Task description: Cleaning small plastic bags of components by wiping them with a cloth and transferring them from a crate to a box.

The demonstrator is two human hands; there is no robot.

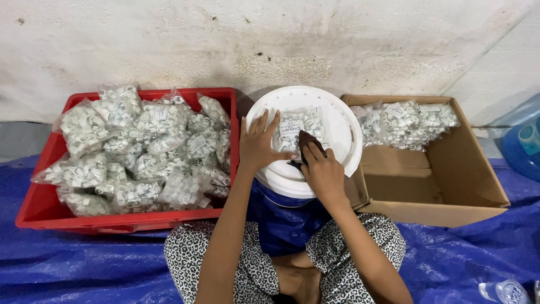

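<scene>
While the left hand (257,145) lies flat with fingers spread on the left edge of a clear plastic packet (297,130), the right hand (323,173) is closed around a small dark tool (309,142) pressed onto the packet's lower right. Can't tell what the tool is. Packet sits at frame centre on the white bucket lid (343,126), filled with small white ring-like pieces plus a paper label.

Handling, as a judgement: packet looks light, soft and floppy, film likely slippery, contents shift inside; not fragile. Best hold is a pinch at a film edge or corner, or a flat palm to pin it as the left hand does.

Counts: one packet on the lid; one bucket, white lid over a blue body. One red crate (42,205) at left, heaped with same packets, roughly twenty or more, overlapping so no exact count. One cardboard box (450,186) at right, a small row of packets at its upper back, maybe six to eight, hard to separate. Blue tarp (84,264) underneath. One blue water jug (520,143) at right edge, one clear bottle (505,291) at lower right.
</scene>
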